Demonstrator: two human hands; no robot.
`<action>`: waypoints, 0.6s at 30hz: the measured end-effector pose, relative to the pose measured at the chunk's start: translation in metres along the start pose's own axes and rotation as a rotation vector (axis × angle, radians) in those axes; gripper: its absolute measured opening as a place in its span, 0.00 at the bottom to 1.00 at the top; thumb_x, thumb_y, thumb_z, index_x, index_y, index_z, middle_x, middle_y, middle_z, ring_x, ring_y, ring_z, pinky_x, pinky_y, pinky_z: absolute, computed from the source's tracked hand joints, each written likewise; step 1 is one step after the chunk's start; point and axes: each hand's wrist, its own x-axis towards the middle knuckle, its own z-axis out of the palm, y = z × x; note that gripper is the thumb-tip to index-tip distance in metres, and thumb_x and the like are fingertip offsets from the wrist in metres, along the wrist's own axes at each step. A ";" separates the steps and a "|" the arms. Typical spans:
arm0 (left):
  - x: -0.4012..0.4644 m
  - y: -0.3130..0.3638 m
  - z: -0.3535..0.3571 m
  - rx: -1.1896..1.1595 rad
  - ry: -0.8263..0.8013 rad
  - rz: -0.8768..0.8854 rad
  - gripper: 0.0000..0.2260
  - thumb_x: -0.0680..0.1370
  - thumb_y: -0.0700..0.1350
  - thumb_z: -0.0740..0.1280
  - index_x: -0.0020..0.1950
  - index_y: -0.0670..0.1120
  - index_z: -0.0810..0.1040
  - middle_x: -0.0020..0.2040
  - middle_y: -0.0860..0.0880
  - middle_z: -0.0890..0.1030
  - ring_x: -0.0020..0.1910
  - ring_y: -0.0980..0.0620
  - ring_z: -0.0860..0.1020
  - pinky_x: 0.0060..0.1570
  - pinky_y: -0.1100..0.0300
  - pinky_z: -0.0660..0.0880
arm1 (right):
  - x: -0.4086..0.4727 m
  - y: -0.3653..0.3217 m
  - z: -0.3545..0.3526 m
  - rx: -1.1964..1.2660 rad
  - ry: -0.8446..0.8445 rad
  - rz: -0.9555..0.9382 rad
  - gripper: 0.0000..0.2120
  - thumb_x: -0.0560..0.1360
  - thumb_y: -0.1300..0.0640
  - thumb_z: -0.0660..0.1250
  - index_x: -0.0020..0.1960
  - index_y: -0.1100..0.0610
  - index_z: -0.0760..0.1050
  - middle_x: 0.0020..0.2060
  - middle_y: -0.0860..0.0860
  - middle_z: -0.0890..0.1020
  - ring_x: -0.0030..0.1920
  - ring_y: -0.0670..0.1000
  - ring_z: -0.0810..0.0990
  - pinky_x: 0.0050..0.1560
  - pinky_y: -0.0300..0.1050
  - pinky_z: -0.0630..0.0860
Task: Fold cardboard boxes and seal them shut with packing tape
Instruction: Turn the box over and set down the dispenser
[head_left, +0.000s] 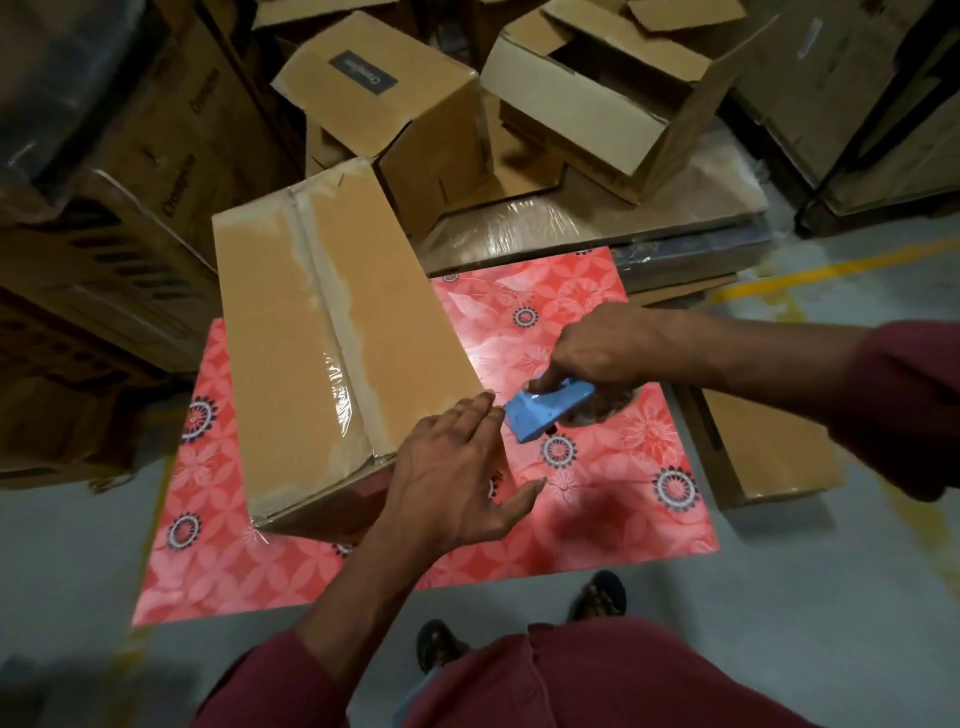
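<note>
Cardboard box (332, 332), flaps closed with clear tape along its seam, lies on the red floral table (597, 519). Left hand (457, 467) rests flat, fingers straight, against the box's near corner. Just right of that corner, right hand (597, 353) grips a blue tape dispenser (545, 410).

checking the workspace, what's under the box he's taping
The box rests on a red flowered sheet that spreads past it toward the person. Whatever lies beneath that sheet is covered, and the box's closed flaps hide its inside.
</note>
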 end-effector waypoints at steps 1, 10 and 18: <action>0.006 -0.005 -0.005 0.017 -0.004 0.034 0.37 0.74 0.73 0.62 0.68 0.43 0.80 0.69 0.44 0.80 0.64 0.41 0.79 0.57 0.47 0.78 | 0.006 -0.006 -0.002 0.001 -0.001 0.004 0.26 0.79 0.41 0.67 0.75 0.31 0.67 0.50 0.47 0.81 0.53 0.54 0.81 0.38 0.46 0.71; 0.046 -0.041 -0.022 0.187 -0.223 0.246 0.39 0.72 0.82 0.47 0.59 0.56 0.82 0.58 0.60 0.81 0.68 0.46 0.69 0.72 0.32 0.54 | 0.023 -0.022 0.045 -0.084 -0.078 0.049 0.12 0.79 0.48 0.68 0.56 0.54 0.84 0.52 0.53 0.86 0.52 0.57 0.85 0.42 0.43 0.73; 0.068 -0.053 -0.022 0.169 -0.360 0.393 0.39 0.70 0.84 0.50 0.60 0.58 0.81 0.69 0.61 0.78 0.77 0.43 0.63 0.72 0.23 0.46 | 0.056 0.024 0.130 0.611 -0.223 0.018 0.32 0.70 0.64 0.76 0.72 0.49 0.77 0.63 0.50 0.84 0.53 0.55 0.82 0.47 0.39 0.70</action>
